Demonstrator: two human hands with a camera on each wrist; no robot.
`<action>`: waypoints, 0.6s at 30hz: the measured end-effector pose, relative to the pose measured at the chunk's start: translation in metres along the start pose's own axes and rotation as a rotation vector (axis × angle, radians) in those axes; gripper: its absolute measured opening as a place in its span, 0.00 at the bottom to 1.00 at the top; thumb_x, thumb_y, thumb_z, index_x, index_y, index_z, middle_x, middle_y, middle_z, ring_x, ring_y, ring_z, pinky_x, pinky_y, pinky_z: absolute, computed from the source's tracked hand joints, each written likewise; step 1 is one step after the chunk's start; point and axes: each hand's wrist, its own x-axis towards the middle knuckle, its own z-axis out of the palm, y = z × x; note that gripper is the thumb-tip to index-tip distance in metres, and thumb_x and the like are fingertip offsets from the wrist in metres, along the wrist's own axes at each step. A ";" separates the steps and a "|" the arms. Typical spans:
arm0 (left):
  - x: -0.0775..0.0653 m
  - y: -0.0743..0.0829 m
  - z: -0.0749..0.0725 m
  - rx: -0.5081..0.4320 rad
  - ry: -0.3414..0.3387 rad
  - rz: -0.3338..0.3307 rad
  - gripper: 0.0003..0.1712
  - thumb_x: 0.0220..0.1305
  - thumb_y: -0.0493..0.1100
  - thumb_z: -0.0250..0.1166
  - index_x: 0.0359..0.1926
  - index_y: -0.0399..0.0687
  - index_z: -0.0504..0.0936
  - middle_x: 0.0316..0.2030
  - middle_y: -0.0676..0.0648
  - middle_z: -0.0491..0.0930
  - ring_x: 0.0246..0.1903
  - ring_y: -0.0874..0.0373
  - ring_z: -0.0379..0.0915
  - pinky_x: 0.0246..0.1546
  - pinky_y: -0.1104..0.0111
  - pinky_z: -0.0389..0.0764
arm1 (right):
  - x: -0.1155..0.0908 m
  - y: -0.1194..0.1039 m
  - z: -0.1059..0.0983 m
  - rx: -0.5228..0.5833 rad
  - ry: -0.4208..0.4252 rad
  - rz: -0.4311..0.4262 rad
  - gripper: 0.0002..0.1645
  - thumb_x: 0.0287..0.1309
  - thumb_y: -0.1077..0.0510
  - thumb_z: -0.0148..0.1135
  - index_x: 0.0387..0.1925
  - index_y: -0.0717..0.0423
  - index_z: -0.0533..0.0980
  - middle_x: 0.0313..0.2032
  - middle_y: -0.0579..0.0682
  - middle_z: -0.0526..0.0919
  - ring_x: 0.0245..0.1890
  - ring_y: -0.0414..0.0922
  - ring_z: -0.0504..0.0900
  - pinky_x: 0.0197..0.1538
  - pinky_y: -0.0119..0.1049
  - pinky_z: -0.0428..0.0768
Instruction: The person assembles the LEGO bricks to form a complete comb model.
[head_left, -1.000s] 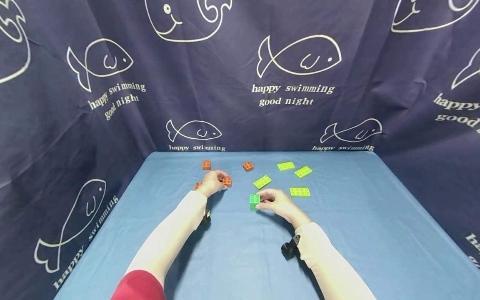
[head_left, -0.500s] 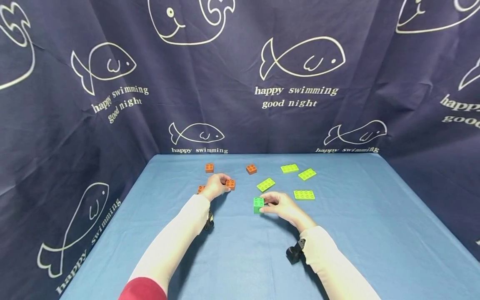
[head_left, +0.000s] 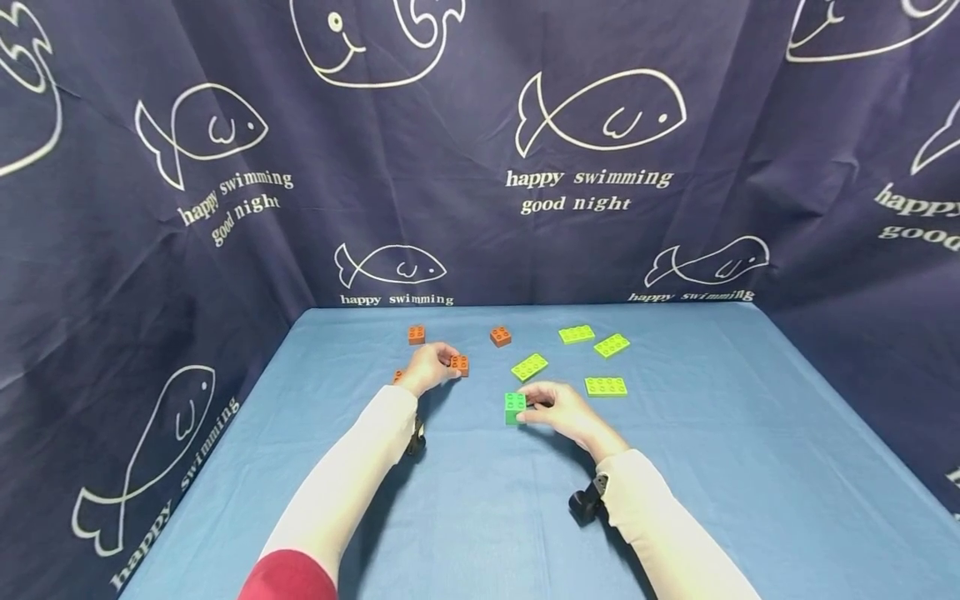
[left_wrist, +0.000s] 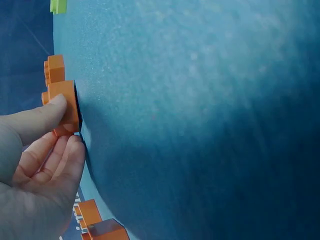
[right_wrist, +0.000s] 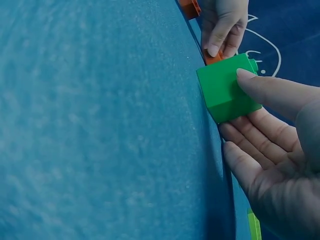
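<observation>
My left hand (head_left: pixel 429 368) pinches an orange toy brick (head_left: pixel 461 366) between thumb and fingers, low over the blue cloth. In the left wrist view the thumb presses the near side of that orange brick (left_wrist: pixel 69 110). To the right and closer to me, my right hand (head_left: pixel 558 410) holds a taller green toy brick (head_left: pixel 514 408), studs up, by its right side. The right wrist view shows the thumb on one face of the green brick (right_wrist: pixel 225 90) and fingers under the opposite side. Another orange brick (head_left: pixel 398 376) is partly hidden behind the left hand.
Two more orange bricks, one at the left (head_left: pixel 416 335) and one in the middle (head_left: pixel 500 336), lie farther back. Several flat lime-green bricks (head_left: pixel 605 387) are spread at the right. A dark curtain (head_left: pixel 480 208) with fish drawings hangs behind the blue-covered table (head_left: pixel 465 517).
Both hands keep their grips on the orange and green bricks and stay in nearly the same places. The whole head view shifts slightly between frames.
</observation>
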 end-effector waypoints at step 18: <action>0.002 0.015 -0.014 -0.203 0.104 0.192 0.21 0.54 0.41 0.74 0.49 0.40 0.84 0.44 0.40 0.86 0.45 0.50 0.83 0.48 0.65 0.83 | 0.003 0.002 0.002 -0.020 0.041 -0.001 0.21 0.52 0.61 0.71 0.50 0.62 0.81 0.46 0.57 0.85 0.50 0.50 0.81 0.53 0.34 0.80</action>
